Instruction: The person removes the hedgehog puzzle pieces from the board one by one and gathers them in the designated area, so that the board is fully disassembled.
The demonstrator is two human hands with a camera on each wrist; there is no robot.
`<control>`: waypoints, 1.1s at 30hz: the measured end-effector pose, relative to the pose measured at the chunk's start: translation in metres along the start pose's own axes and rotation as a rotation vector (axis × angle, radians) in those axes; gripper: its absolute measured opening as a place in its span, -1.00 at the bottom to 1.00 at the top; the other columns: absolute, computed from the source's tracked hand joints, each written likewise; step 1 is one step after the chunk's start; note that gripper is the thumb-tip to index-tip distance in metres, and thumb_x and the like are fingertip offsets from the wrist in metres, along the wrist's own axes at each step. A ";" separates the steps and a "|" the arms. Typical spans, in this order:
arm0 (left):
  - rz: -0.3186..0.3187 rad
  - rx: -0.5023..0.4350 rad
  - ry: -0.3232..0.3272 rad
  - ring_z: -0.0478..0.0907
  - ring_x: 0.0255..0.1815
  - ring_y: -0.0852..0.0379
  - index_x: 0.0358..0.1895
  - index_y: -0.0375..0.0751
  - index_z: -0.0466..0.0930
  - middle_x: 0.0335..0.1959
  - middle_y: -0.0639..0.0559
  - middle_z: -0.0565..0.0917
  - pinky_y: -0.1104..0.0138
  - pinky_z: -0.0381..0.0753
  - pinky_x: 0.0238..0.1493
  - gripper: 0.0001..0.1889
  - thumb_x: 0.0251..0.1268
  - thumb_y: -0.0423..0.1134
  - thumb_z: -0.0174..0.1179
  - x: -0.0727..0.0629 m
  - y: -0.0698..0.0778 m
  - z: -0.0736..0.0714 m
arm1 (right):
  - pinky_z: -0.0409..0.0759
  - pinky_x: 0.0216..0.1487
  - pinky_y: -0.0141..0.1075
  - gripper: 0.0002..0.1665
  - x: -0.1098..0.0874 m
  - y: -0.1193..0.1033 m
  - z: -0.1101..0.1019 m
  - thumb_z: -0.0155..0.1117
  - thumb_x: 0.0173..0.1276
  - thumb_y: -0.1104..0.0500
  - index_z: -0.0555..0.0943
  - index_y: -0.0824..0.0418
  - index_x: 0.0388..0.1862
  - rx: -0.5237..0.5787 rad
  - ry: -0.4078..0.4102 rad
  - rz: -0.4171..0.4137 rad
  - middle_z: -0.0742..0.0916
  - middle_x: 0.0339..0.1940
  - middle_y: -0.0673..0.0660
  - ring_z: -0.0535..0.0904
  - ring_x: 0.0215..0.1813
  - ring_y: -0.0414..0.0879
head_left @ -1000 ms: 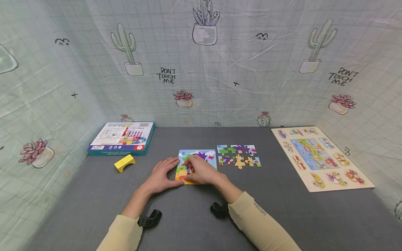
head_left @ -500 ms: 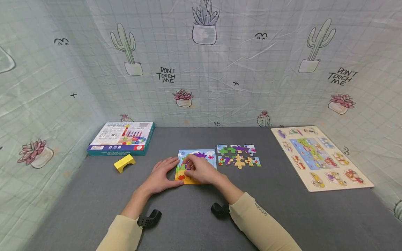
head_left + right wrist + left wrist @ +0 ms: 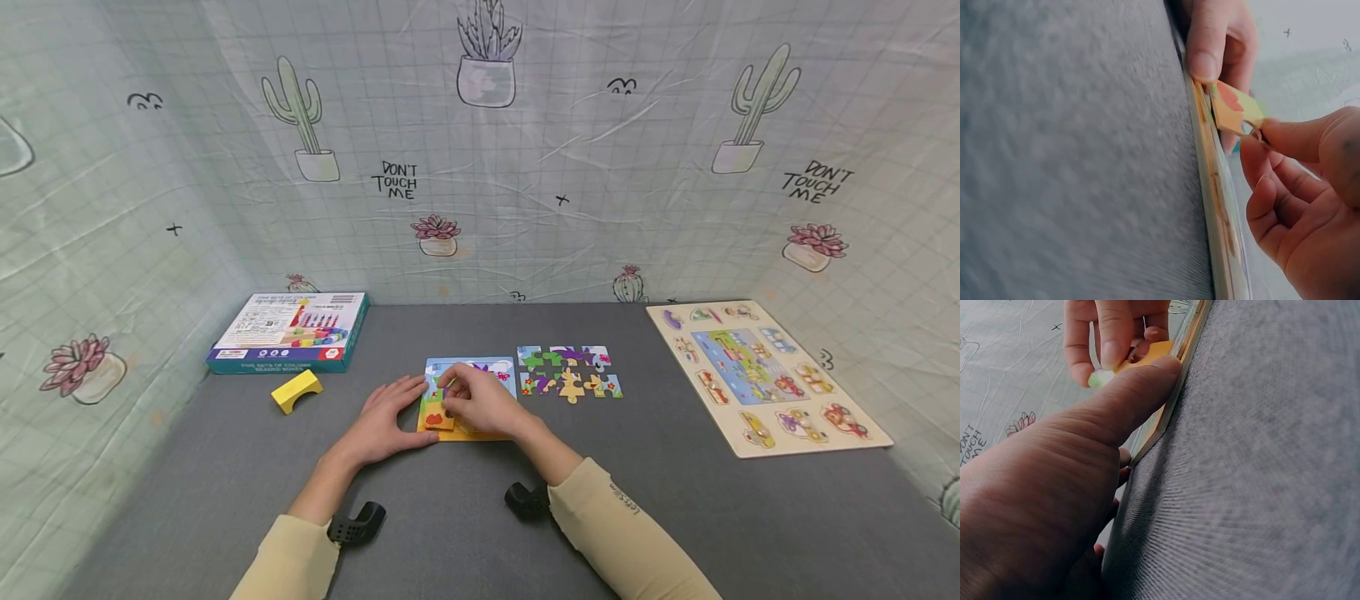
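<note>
A picture puzzle board (image 3: 480, 437) lies on the grey table between both hands. My right hand (image 3: 483, 404) pinches a yellow-orange puzzle piece (image 3: 1229, 106) with a red shape on it, between thumb and forefinger. In the right wrist view the piece is tilted, one side raised above the board's lower left corner. My left hand (image 3: 386, 421) braces the board's left side, fingers outstretched along the edge. Its thumb (image 3: 1147, 384) presses at the bottom edge, close to the piece. Part of the board's picture is hidden under my right hand.
Several puzzle pieces (image 3: 572, 379) lie in two rows right of the board. Farther right is a wooden peg puzzle (image 3: 757, 433). At the left stand a boxed toy set (image 3: 288, 333) and a yellow arch block (image 3: 296, 390). A printed curtain (image 3: 558, 250) surrounds the table.
The corner puzzle piece, lying flat half a second ago, is now tilted up out of the board in my right hand's pinch. My left hand has stayed in place.
</note>
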State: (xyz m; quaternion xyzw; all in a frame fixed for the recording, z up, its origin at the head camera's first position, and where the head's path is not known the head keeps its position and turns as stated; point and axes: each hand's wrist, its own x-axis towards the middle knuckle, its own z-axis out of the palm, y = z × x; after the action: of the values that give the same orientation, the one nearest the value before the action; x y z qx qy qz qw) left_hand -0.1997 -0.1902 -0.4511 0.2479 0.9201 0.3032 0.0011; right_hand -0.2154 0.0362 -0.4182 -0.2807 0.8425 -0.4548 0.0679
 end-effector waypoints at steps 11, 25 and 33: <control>-0.035 0.010 -0.015 0.07 0.57 -0.22 0.47 -0.29 0.37 0.51 -0.16 0.33 -0.21 -0.14 0.49 -0.09 0.15 0.18 0.43 0.000 0.002 -0.001 | 0.64 -0.20 -0.15 -0.72 -0.003 -0.003 -0.031 0.23 0.51 0.30 0.54 0.35 0.14 0.167 0.015 0.051 0.70 -0.24 0.10 0.69 -0.19 0.03; -0.037 0.033 -0.038 0.06 0.58 -0.19 0.49 -0.28 0.35 0.52 -0.14 0.31 -0.18 -0.14 0.51 -0.07 0.15 0.21 0.40 0.000 0.002 -0.001 | 0.60 -0.25 -0.06 -0.73 -0.017 0.015 -0.071 0.27 0.47 0.28 0.55 0.29 0.10 0.177 0.068 0.102 0.71 -0.24 0.15 0.69 -0.19 0.22; -0.046 0.096 -0.053 0.10 0.57 -0.17 0.49 -0.23 0.35 0.52 -0.11 0.33 -0.16 -0.07 0.51 -0.07 0.15 0.26 0.37 -0.001 0.005 -0.005 | 0.53 -0.35 -0.20 -0.72 -0.035 0.029 -0.092 0.30 0.47 0.23 0.56 0.27 0.10 0.101 0.076 0.153 0.72 -0.22 0.14 0.69 -0.21 0.11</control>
State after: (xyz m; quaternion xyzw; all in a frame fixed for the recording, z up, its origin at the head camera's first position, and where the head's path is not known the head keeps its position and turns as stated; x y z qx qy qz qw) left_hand -0.1977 -0.1900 -0.4444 0.2346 0.9387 0.2517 0.0203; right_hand -0.2318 0.1345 -0.3933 -0.1942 0.8393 -0.5008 0.0843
